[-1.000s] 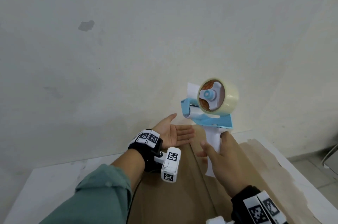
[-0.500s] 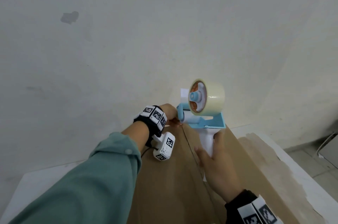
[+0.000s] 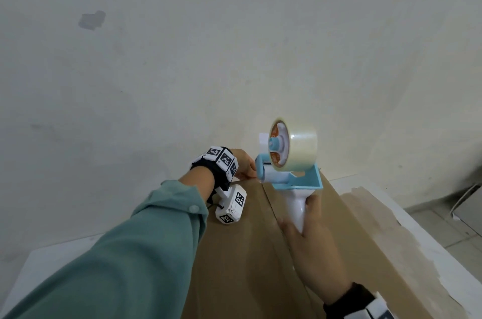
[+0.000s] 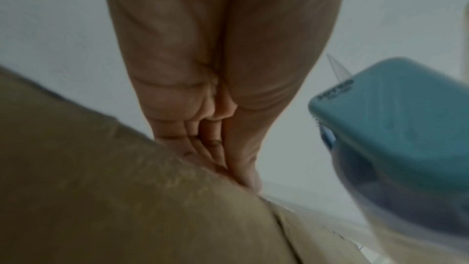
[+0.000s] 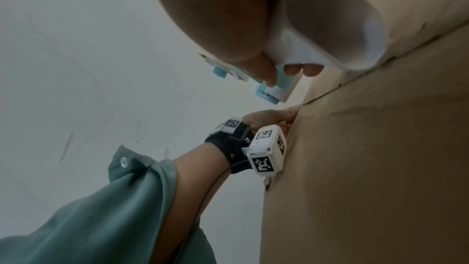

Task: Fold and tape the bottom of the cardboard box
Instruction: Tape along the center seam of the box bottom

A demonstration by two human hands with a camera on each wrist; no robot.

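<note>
The brown cardboard box point(image 3: 240, 253) lies with its flaps folded shut, the seam running away from me. My left hand point(image 3: 243, 165) reaches over the box's far edge, its straight fingers point(image 4: 218, 148) held together and pressing down on the cardboard point(image 4: 114, 198). A blue and white tape dispenser point(image 3: 294, 180) carries a clear tape roll point(image 3: 300, 148). My right hand point(image 3: 313, 235) grips its white handle point(image 5: 322, 27). The dispenser's blue front end point(image 4: 396, 127) sits at the far end of the seam, right beside my left hand point(image 5: 271, 117). The box point(image 5: 368, 168) hides what lies beyond its far edge.
The box rests on a white table point(image 3: 430, 248) with a brown worn patch point(image 3: 375, 212) to the right. A pale wall point(image 3: 234, 58) rises close behind the box. Tiled floor point(image 3: 443, 222) shows at the far right.
My left hand turned from palm-up in the air to pressing over the box's far edge. The dispenser came down and forward to the far end of the seam.
</note>
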